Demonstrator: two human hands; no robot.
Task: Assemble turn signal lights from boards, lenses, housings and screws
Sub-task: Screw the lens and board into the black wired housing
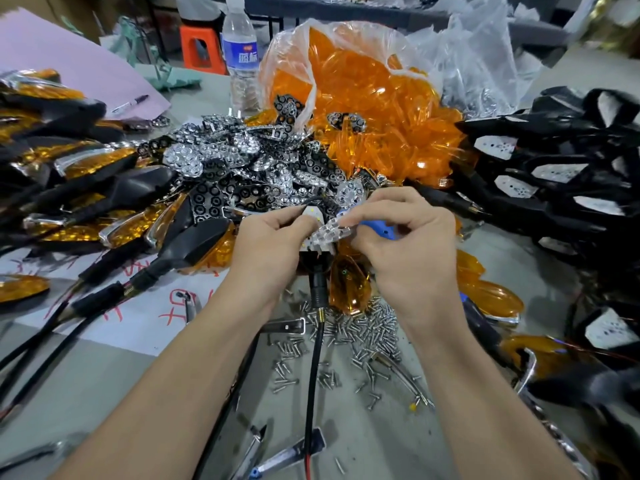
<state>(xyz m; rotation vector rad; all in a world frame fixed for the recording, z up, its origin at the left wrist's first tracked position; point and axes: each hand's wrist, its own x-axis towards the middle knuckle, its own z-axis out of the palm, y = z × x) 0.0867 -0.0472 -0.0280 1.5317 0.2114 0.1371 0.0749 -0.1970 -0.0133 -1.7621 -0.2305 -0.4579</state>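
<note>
Countless screws [360,327] litter grey table [104,382] beside orange lenses [374,109].

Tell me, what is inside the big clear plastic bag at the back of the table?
The clear plastic bag is packed with translucent orange plastic lenses, some spilling from its open mouth onto the grey table. Whatever lies beneath that heap is covered.

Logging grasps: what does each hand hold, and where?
Left hand grips the black housing round its head. Right hand pinches the chrome reflector by one end, a blue tool tucked under its fingers.
</note>
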